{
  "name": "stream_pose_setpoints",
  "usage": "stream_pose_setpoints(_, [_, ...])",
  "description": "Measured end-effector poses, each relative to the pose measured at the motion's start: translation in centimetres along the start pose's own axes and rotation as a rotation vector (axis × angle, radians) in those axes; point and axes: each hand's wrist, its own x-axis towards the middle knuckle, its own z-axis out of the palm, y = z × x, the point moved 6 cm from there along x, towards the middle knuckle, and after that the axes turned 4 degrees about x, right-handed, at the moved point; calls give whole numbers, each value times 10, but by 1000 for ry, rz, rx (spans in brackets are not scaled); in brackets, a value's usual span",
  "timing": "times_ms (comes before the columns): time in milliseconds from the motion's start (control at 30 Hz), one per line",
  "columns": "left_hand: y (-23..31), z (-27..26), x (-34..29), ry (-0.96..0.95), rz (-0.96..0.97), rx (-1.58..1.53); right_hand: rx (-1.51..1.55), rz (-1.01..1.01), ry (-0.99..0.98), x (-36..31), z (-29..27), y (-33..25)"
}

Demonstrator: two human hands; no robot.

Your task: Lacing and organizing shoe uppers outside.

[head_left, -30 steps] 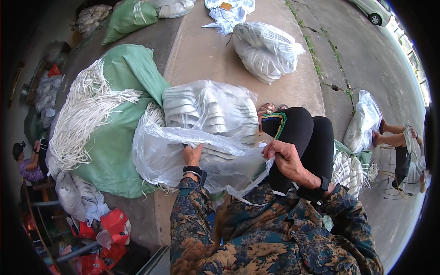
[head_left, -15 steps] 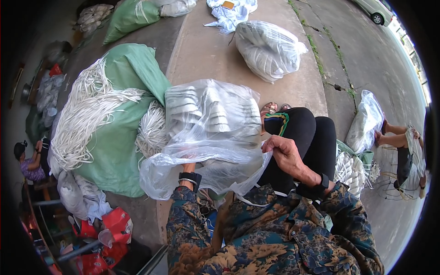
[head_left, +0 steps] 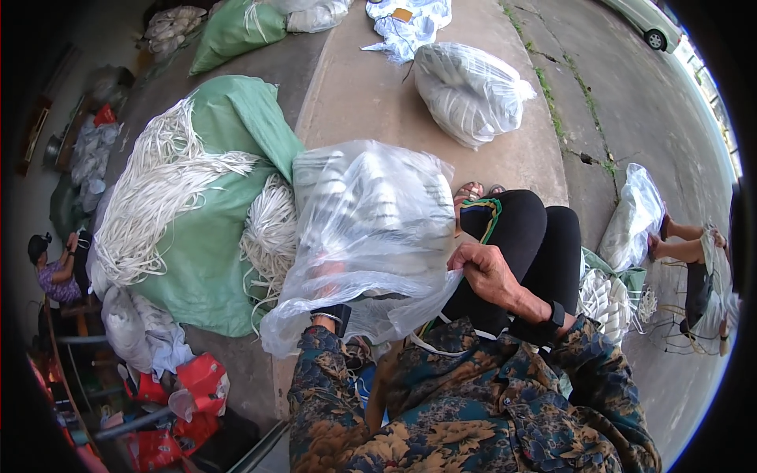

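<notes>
A clear plastic bag [head_left: 371, 276] holding rows of white bundles [head_left: 378, 189] stands in front of me, beside my legs. My left hand [head_left: 330, 272] reaches inside the bag; its fingers are blurred behind the plastic. At the bag's open right edge, my right hand [head_left: 481, 270] is closed in a pinch on the film. Left of the bag, a bunch of white cords [head_left: 270, 221] leans against a large green woven sack [head_left: 209, 236]. More long white cords [head_left: 162, 181] lie spread over that sack.
Another filled clear bag [head_left: 473, 94] rests on the pavement ahead, near a crumpled pale-blue sheet [head_left: 410, 27]. Red bags [head_left: 201, 386] lie at lower left. Two people sit farther off, one at the left and one at the right. A car [head_left: 646, 24] is at upper right.
The plastic film has been drawn further over the white bundles and the bag's mouth has narrowed. My left hand has gone deeper inside. My right hand keeps its pinch on the edge.
</notes>
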Motion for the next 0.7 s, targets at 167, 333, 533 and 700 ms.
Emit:
stream_pose_setpoints(167, [4, 19, 2, -45, -2, -111, -1, -3, -42, -5, -1, -1])
stream_pose_setpoints(333, [10, 31, -5, -95, -16, -215, -131, -57, -124, -7, 5, -14])
stream_pose_setpoints(533, [16, 26, -14, -127, -34, -316, -280, -319, -448, -11, 47, -66])
stream_pose_setpoints(700, [20, 8, -22, -145, -34, -360, -191, -371, -687, -29, 99, -68])
